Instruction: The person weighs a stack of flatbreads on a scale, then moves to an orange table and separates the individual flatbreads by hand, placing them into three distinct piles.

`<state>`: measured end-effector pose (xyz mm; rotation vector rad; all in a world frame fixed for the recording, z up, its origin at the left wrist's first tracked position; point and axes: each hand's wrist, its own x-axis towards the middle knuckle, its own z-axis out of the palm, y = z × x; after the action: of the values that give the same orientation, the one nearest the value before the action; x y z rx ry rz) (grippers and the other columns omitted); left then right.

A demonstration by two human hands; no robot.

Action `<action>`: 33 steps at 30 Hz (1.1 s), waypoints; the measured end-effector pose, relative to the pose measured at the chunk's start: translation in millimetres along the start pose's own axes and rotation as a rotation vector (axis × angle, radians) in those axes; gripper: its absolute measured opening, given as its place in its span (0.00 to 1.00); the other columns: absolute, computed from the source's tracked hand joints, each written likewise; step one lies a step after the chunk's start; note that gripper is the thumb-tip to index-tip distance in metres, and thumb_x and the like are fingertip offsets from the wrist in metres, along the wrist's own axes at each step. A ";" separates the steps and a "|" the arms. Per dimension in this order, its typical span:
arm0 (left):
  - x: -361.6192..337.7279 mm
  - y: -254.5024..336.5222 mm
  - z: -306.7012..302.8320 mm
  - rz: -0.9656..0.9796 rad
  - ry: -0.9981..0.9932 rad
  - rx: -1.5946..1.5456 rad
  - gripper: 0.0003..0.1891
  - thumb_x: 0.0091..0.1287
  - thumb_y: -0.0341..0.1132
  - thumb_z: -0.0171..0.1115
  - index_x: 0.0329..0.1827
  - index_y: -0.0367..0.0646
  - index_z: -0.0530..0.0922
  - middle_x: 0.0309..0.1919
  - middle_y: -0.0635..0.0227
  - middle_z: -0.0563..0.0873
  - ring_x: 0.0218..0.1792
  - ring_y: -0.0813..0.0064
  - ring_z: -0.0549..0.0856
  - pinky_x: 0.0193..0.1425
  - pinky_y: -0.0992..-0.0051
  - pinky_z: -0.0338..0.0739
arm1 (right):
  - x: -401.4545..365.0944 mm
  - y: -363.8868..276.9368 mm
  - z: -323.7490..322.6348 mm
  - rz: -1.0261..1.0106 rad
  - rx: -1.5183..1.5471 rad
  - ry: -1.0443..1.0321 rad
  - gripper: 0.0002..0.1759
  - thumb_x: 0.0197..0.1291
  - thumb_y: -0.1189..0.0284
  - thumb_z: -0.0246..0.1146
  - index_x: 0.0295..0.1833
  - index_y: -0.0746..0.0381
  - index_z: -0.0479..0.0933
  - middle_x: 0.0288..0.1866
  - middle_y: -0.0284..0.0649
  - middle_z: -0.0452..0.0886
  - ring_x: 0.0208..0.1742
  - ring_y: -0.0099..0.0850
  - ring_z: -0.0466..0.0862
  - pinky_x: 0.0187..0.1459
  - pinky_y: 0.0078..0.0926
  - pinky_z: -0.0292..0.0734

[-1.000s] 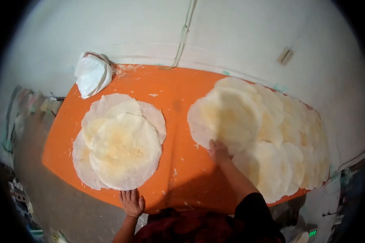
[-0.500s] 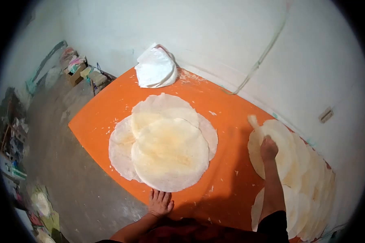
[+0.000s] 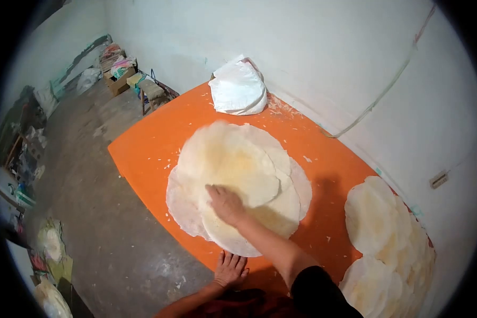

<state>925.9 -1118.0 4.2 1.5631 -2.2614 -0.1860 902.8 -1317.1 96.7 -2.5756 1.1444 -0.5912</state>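
Observation:
Several thin, round, pale flatbread sheets overlap in a pile (image 3: 281,220) on the orange table. Over the far part of the pile lies another round flatbread (image 3: 249,169), its far left side smeared by motion. My right hand (image 3: 227,205) is at this sheet's near edge, fingers closed on it; the fingertips are partly hidden. My left hand (image 3: 231,270) rests flat at the table's near edge, fingers stretched out, just below the pile and holding nothing.
More flatbread sheets overlap in rows (image 3: 373,217) along the right side of the orange table (image 3: 148,143). A white bundle (image 3: 239,87) sits at the back by the wall. Boxes and bags (image 3: 119,74) lie on the floor at the far left.
My right hand has moved left from the right-hand rows to the middle pile, bringing a flatbread onto it. My left hand stays at the table edge. The view has shifted.

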 end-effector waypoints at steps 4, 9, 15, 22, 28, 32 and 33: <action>0.2 -1.5 0.1 -0.012 0.002 -0.017 0.28 0.48 0.49 0.59 0.51 0.45 0.72 0.50 0.59 0.72 0.55 0.53 0.67 0.59 0.49 0.57 | -35.6 -2.3 20.7 0.167 0.298 -0.070 0.23 0.57 0.65 0.56 0.56 0.64 0.64 0.54 0.49 0.71 0.55 0.45 0.71 0.54 0.36 0.67; -0.2 -0.1 11.0 0.018 -0.041 0.005 0.28 0.50 0.49 0.57 0.53 0.43 0.70 0.53 0.56 0.71 0.57 0.50 0.66 0.59 0.47 0.56 | -126.7 84.3 -31.6 0.392 0.242 0.081 0.22 0.55 0.64 0.57 0.53 0.63 0.68 0.50 0.49 0.73 0.53 0.45 0.73 0.52 0.38 0.69; -0.9 8.2 9.6 0.024 -0.047 0.056 0.29 0.52 0.49 0.52 0.55 0.40 0.68 0.55 0.52 0.69 0.58 0.46 0.63 0.62 0.46 0.51 | -329.9 235.2 -81.2 0.849 -0.396 0.458 0.23 0.44 0.62 0.65 0.46 0.62 0.72 0.46 0.46 0.75 0.50 0.45 0.73 0.53 0.36 0.67; 3.2 16.8 6.3 0.059 -0.068 0.114 0.28 0.57 0.48 0.47 0.55 0.36 0.67 0.56 0.48 0.67 0.59 0.45 0.63 0.63 0.48 0.49 | -441.0 253.9 -151.4 1.326 -0.590 0.249 0.32 0.42 0.55 0.66 0.54 0.56 0.69 0.54 0.43 0.71 0.55 0.44 0.70 0.49 0.47 0.65; 5.1 27.1 0.2 0.093 -0.069 0.107 0.28 0.61 0.47 0.44 0.58 0.33 0.64 0.59 0.46 0.65 0.61 0.43 0.60 0.63 0.48 0.49 | -460.3 296.7 -148.2 0.989 -0.869 -0.093 0.30 0.51 0.63 0.60 0.61 0.54 0.63 0.61 0.44 0.64 0.57 0.42 0.66 0.51 0.51 0.62; 7.3 35.2 -0.4 0.068 -0.066 0.139 0.28 0.62 0.47 0.43 0.56 0.31 0.66 0.58 0.45 0.66 0.60 0.43 0.61 0.63 0.49 0.50 | -478.6 288.2 -170.4 1.012 -0.945 -0.181 0.26 0.56 0.68 0.52 0.63 0.54 0.60 0.62 0.46 0.61 0.57 0.43 0.66 0.50 0.51 0.62; 7.4 36.9 -1.1 0.082 -0.054 0.133 0.28 0.62 0.47 0.43 0.56 0.30 0.66 0.57 0.44 0.67 0.60 0.42 0.62 0.63 0.49 0.50 | -475.2 284.7 -184.2 1.050 -0.868 -0.259 0.26 0.57 0.69 0.50 0.63 0.54 0.59 0.62 0.46 0.61 0.58 0.43 0.66 0.50 0.50 0.62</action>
<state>891.9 -1111.1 18.8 1.5437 -2.4191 -0.0570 345.3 -1159.5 25.2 -1.9196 2.6961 0.5749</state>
